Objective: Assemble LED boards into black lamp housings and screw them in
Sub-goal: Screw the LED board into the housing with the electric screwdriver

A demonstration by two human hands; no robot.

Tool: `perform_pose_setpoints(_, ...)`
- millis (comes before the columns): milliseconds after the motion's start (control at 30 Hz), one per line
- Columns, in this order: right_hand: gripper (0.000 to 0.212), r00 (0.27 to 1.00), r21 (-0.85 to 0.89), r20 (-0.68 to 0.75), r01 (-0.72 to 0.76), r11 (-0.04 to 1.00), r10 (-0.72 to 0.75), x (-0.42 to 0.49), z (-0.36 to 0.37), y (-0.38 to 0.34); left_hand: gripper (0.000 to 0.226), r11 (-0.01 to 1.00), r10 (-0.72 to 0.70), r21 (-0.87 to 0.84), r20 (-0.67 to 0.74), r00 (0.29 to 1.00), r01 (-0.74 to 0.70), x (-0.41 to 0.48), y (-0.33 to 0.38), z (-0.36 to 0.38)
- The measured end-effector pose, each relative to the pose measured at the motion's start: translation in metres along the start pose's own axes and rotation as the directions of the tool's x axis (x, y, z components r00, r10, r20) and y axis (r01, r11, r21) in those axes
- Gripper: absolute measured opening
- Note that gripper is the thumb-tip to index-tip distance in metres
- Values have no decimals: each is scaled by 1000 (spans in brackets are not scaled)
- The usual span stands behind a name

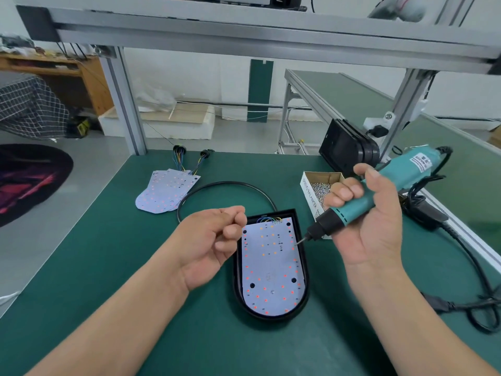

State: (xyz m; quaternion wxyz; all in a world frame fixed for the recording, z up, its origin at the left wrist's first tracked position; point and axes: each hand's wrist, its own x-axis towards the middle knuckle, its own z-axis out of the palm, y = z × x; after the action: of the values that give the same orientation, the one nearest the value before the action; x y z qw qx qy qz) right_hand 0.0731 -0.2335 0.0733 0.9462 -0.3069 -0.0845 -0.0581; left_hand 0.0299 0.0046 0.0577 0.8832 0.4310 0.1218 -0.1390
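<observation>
Head view

- Writing: cardboard box (pixel 311 198), right of centre, has "SPRING BALANCER" printed down its near side; further print beneath is too small to read. Inside it is a heap of small silver screws (pixel 322 187)
- White label (pixel 420 162) on the upper body of the teal electric screwdriver (pixel 406 173): dark print, blurred, unreadable
- Faint grey marking low on the LED board (pixel 271 267), possibly "12V", not certain
- Task's thing: the LED board lies flat inside the black lamp housing (pixel 305 289), centre of the green table (pixel 108 267), with coloured wires at its far end
- Right hand (pixel 371 223) is wrapped around the screwdriver's grip. The bit slants down-left to the board's right edge; cannot tell whether the tip touches
- Left hand (pixel 214 240) is palm up, just left of the housing, fingers curled in, thumb against the index tip. Cannot tell whether anything is pinched there
- Spare LED boards (pixel 165 192) are stacked far left, wired to black connectors
- A black cable (pixel 227 183) loops behind the housing
- More black housings (pixel 349 147) stand on edge far right, part hidden by the right hand's fingers
- The screwdriver's black cord (pixel 474 270) coils at the right, cut off by the frame edge
</observation>
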Motion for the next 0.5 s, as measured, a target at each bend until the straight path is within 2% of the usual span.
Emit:
perform_pose_setpoints(67,8,1000,-3,2,-2,1000,2,-1,1,1,12,1000,6,30,36,999,-7,-1,0,0)
perform_pose_setpoints(200,10,1000,-3,10,-11,1000,11,-3,3,2,36,974,27,221,67,997,-42,-5,-4,3)
perform_pose_setpoints(267,10,1000,-2,13,-14,1000,14,-4,5,3,39,954,43,294,75,996,-64,-7,-6,4)
perform_pose_setpoints(400,10,1000,3,11,-17,1000,17,-5,6,4,36,938,28,339,117,993,-66,-10,-9,3)
perform_pose_setpoints(500,10,1000,8,21,-12,1000,12,-5,6,3,20,924,-6,377,177,984,-62,-13,-12,3)
